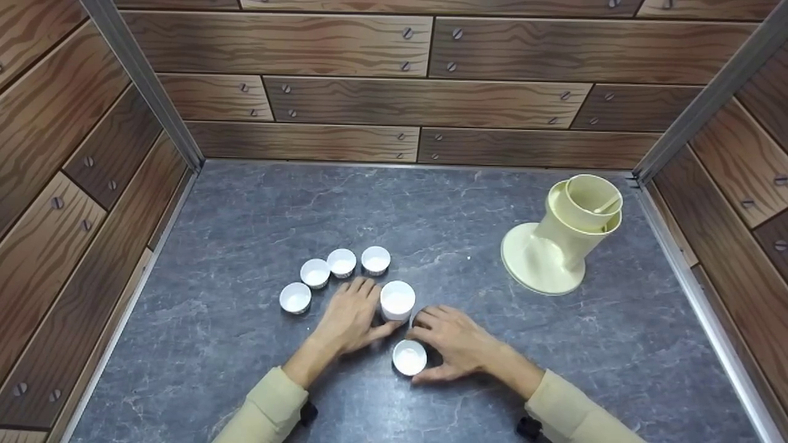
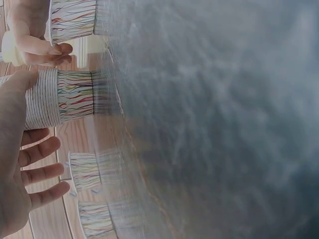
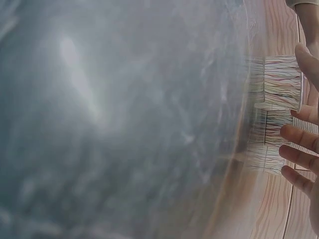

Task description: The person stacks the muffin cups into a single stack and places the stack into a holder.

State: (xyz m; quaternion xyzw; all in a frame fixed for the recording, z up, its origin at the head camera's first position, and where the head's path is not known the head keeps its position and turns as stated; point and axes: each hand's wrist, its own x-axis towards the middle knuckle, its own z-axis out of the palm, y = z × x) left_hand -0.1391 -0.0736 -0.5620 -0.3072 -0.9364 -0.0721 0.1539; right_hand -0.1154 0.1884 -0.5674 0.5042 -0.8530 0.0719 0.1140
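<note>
My left hand [image 1: 354, 314] holds a stack of white paper baking cups [image 1: 398, 299], thumb at its front and fingers along its left side. In the left wrist view the stack [image 2: 50, 99] shows several nested rims above a wall printed with coloured wavy lines. Just nearer to me, my right hand [image 1: 455, 341] spans a single baking cup [image 1: 409, 357], thumb and index finger at opposite sides of its rim. The other right fingers [image 3: 299, 157] stand spread beyond that cup [image 3: 281, 82] in the right wrist view.
Several single baking cups stand upright in a curved row left of the stack, from the front-left cup [image 1: 295, 298] to the far-right cup [image 1: 375, 261]. A pale yellow stand [image 1: 545, 258] with a round holder is at the right. Wood-patterned panels [image 1: 345, 98] enclose the dark tabletop.
</note>
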